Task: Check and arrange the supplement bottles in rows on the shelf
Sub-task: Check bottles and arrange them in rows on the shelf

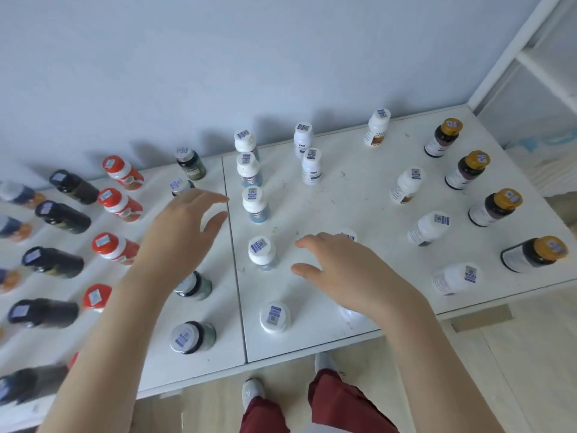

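Note:
Supplement bottles stand in rows on a white shelf top (331, 201). A column of white-capped bottles runs down the middle, one of them (261, 251) between my hands and another (274, 317) nearer me. My left hand (184, 232) hovers with fingers spread over the grey-capped column, hiding part of a bottle (192, 285). My right hand (346, 273) hovers open, partly covering a white bottle (347, 236). Neither hand holds anything. Orange-capped bottles (109, 245), dark bottles (53, 260) and gold-capped bottles (499, 204) fill the sides.
A seam (232, 245) splits the top into two panels. The front edge (312, 354) lies just before my feet. A white frame (512, 51) rises at the back right, and a pale wall (218, 73) stands behind.

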